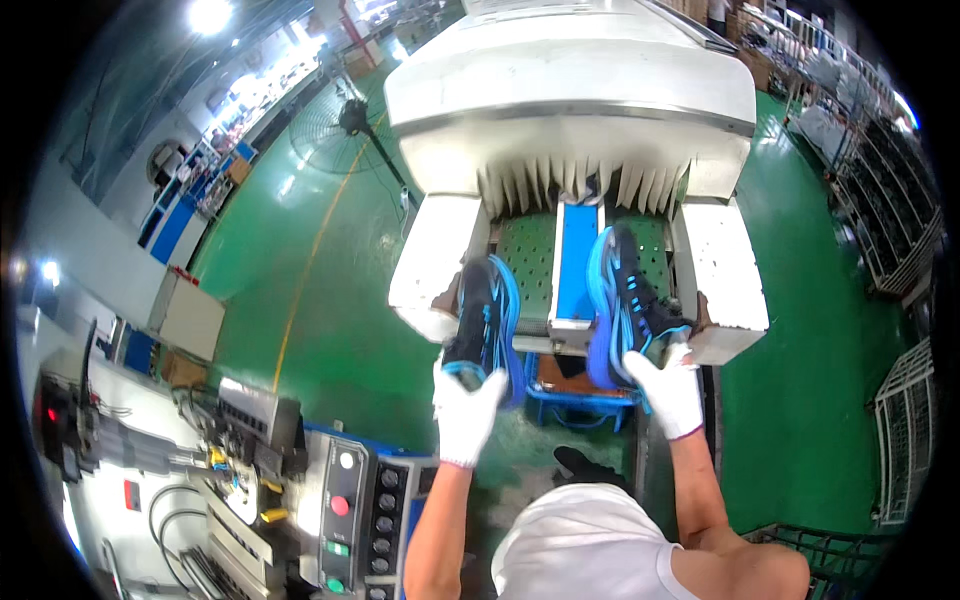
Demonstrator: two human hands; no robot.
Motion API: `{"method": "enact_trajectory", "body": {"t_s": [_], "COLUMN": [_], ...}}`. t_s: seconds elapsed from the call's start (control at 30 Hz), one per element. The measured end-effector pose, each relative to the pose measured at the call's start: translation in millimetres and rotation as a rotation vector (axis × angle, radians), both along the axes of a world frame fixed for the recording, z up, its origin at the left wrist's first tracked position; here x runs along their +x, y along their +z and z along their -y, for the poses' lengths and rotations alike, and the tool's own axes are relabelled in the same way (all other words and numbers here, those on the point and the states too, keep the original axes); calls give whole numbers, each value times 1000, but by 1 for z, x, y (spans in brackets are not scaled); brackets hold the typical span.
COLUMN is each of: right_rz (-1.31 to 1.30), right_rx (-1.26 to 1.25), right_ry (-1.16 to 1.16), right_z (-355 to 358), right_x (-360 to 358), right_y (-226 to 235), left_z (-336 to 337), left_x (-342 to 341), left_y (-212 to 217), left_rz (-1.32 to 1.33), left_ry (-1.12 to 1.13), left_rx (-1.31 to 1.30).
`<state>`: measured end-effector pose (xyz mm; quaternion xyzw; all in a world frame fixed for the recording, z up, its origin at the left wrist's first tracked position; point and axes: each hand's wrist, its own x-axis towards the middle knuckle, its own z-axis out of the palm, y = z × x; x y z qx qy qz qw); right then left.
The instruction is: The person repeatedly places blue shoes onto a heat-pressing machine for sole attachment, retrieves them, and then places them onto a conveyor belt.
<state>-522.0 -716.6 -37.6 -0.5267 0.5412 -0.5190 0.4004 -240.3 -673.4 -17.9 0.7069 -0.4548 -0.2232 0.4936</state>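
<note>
My left hand (468, 412), in a white glove, is closed round the heel of a black sneaker (476, 318) with a blue sole. A matching sneaker (640, 300) is gripped at its heel by my gloved right hand (668, 392). Both shoes lean on their sides with toes pointing away from me, at the mouth of a white conveyor machine (570, 140). Between them runs a blue divider strip (577, 262). Green perforated belts (527, 262) lie on either side of it; whether the shoes touch the belts I cannot tell.
A pale strip curtain (530, 188) hangs over the machine's opening. Below its front edge stands a blue-framed stand (585, 400). At lower left is a control panel (340, 505) with coloured buttons. A standing fan (352, 118) is farther left; racks (885, 210) line the right.
</note>
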Motion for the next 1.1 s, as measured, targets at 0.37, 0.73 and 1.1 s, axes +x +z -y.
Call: {"method": "enact_trajectory", "body": {"t_s": [0.37,0.73,1.1], "right_rz": [-653,187,-579], "right_rx": [-60,231,510], "right_ry": [-350,1032,1733], "right_z": [267,59,-150], "right_x": [2,210,314], "right_y": [-21,-88,-202], "left_z": [330,-175,-804], "left_x": [-29,58,-324], "left_y": [-20,-192,-186], "left_rz": [326,76,-187], "left_ry": [-252,111,2714], "left_rx": [13,736,677]}}
